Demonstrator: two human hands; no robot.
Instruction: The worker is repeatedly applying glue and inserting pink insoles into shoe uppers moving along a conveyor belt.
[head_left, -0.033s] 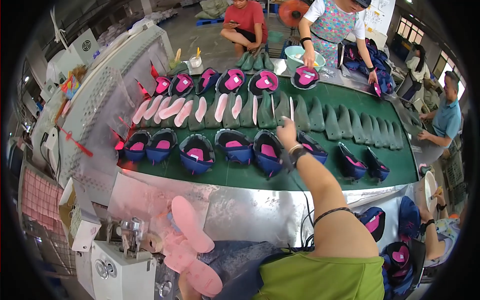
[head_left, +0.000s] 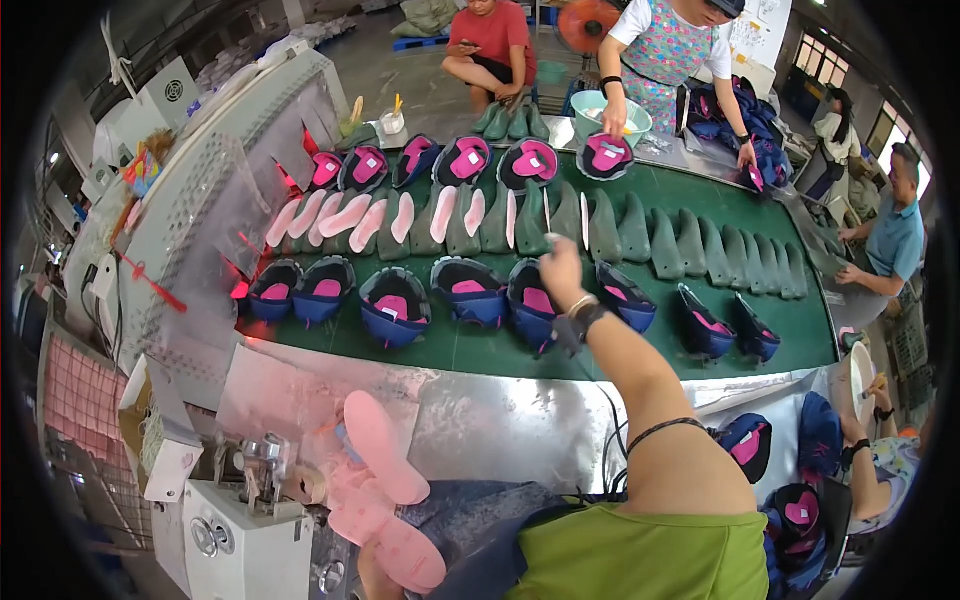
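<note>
My right hand [head_left: 562,270] hovers over the green table at the near side of the row of shoe lasts [head_left: 632,228]. Its fingers are closed, with a small pale tip at their far end; what they hold is too small to name. Several lasts on the left carry pink insoles [head_left: 443,212] on their faces. Close to the hand's left lies a blue shoe upper [head_left: 540,325] with a magenta lining. At lower left, loose pink insoles [head_left: 380,450] fan out around my left hand [head_left: 350,490], which seems to grip them; they cover most of its fingers.
A green work table [head_left: 640,350] has blue uppers along both sides. A slanted machine [head_left: 230,150] glows red at its left end. Across it, a co-worker's hand [head_left: 613,115] holds an upper [head_left: 605,157] beside a basin [head_left: 590,103]. A metal ledge [head_left: 500,420] lies nearest me.
My right hand has shifted slightly left and toward me. The upper in the co-worker's hand has moved a little to the left. My left hand stays by the pink insoles.
</note>
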